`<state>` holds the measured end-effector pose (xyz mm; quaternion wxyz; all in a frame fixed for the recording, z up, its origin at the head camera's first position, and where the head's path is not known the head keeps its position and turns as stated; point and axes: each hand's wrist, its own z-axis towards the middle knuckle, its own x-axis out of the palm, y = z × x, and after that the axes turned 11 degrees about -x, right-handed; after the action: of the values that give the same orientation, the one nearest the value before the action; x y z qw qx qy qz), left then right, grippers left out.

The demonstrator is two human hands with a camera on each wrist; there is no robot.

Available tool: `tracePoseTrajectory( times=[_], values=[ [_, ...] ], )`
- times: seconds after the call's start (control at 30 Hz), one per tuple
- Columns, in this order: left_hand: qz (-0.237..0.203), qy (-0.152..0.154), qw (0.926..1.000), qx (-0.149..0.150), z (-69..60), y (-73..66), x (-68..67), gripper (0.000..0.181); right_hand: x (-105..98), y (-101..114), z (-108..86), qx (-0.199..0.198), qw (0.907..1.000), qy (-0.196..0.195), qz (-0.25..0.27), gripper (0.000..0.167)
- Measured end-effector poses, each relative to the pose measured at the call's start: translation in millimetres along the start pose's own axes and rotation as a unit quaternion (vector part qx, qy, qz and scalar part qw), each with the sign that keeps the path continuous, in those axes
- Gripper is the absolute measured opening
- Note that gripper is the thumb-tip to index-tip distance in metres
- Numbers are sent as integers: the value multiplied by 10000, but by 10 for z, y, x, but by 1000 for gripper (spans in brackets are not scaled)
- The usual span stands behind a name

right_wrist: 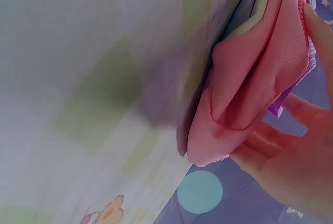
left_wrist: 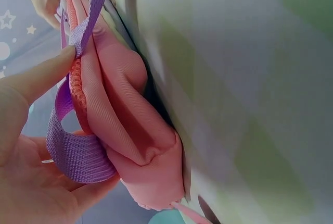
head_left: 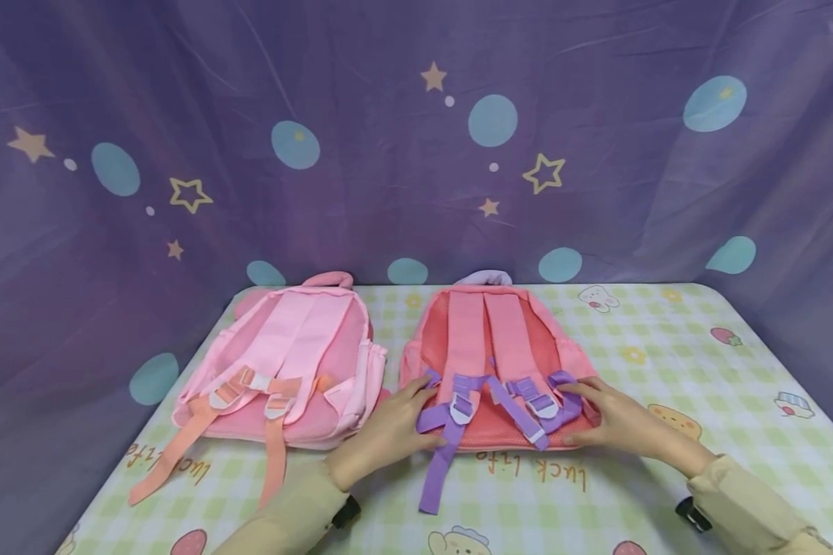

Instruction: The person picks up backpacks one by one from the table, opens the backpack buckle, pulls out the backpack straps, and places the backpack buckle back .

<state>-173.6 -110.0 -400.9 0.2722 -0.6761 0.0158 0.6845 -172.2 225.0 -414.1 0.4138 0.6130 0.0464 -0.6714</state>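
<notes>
Pale beige sleeves nearest, a dark band showing at each wrist, over a bench spread with green-checked cloth. Left hand: thumb and fingers set wide at the left lower side of a coral backpack; wrist view shows purple webbing looping between them, thumb tip against it. Right hand: likewise wide, fingers along the opposite side, thumb at the lower edge. Backpack lies on the bench between both hands, shoulder-strap side up. Purple straps with white buckles cross its lower part, one tail trailing on the cloth; lavender handle at far end. Just left, a light-pink backpack, same side up, orange straps trailing nearward. Behind: purple curtain, stars and blue ovals printed on it.
</notes>
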Motion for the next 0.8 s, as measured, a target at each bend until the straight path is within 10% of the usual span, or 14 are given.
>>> tracePoseTrajectory(
  times=[0.8],
  values=[
    [198, 448, 9982, 354, 314, -498, 191, 66, -373, -376, -409, 297, 9994, 156, -56, 67]
  ],
)
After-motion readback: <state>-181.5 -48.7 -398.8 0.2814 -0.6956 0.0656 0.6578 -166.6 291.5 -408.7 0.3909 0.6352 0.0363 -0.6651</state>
